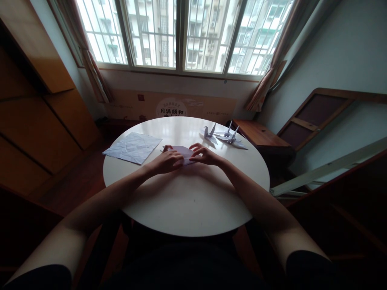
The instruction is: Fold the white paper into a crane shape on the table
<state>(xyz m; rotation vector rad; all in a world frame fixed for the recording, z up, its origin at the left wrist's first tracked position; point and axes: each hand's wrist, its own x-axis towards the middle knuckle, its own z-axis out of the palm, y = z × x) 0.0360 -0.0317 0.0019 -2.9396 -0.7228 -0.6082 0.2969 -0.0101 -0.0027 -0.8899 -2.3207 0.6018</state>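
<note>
A partly folded sheet of pale paper point(184, 152) lies between my hands at the middle of the round white table. My left hand point(165, 161) is closed on its left side, with the fingers curled over the edge. At the right side, my right hand point(204, 155) pinches the paper between thumb and fingers. Some of the paper's outline is hidden under the fingers. Beyond my right hand stand folded paper cranes, one nearer crane point(209, 132) and two more point(231, 136) beside it.
A creased sheet of white paper point(133, 147) lies at the table's left, overhanging its edge slightly. The round table point(193, 205) has a glossy top. A brown wooden stand point(256, 133) is behind it on the right, and barred windows point(181, 36) are ahead.
</note>
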